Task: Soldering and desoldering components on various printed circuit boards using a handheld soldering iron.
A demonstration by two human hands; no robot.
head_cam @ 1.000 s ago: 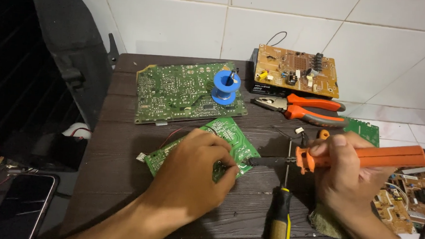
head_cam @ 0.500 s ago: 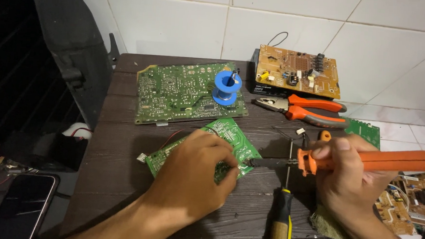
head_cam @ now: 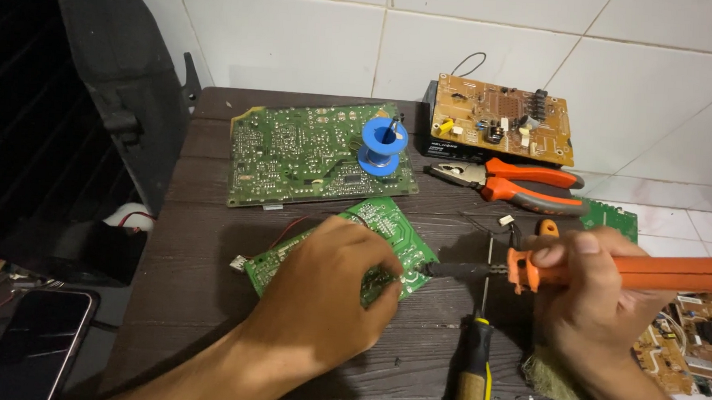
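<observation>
- Two hands apart: left hand (head_cam: 327,292) presses small green circuit board (head_cam: 387,226) onto counter (head_cam: 197,289).
- Right hand (head_cam: 598,302) clamps orange soldering iron (head_cam: 636,273); tip apparently touches board edge.

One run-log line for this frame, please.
left hand: pressing small green board | right hand: holding orange soldering iron, tip at board edge | nearby: pliers, screwdriver, blue spool

The single head-worn camera looked down and forward from the near edge of the dark wooden table (head_cam: 208,241), close above it. It faced the white tiled wall (head_cam: 299,43) along the far edge; the table's right edge ran out of view.
</observation>
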